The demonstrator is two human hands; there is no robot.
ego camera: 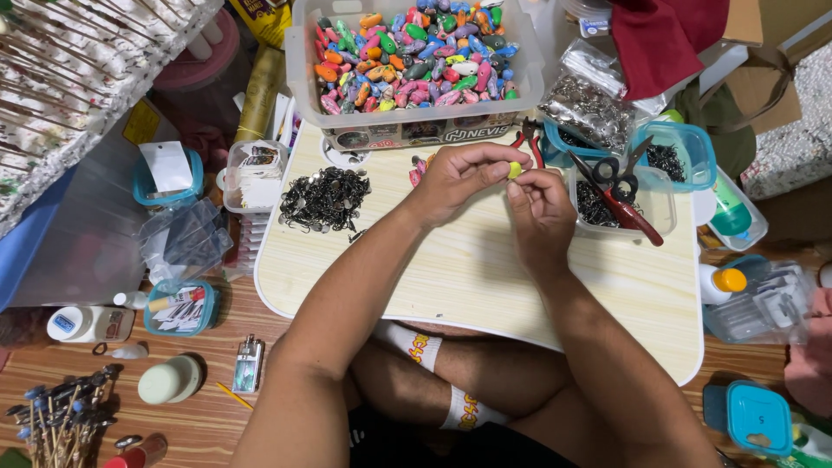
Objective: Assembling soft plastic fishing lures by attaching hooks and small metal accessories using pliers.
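While both pinch a small yellow-green plastic bead [515, 170] mid-frame, left hand [458, 178] and right hand [540, 206] hover over the pale wooden desk [468, 269]; black hooks [325, 199] lie left.

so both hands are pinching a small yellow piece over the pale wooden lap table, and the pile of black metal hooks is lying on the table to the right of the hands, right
Not quite. The head view shows the left hand and right hand pinching the small yellow piece over the pale wooden lap table, but the pile of black metal hooks lies to the left of the hands, not the right.
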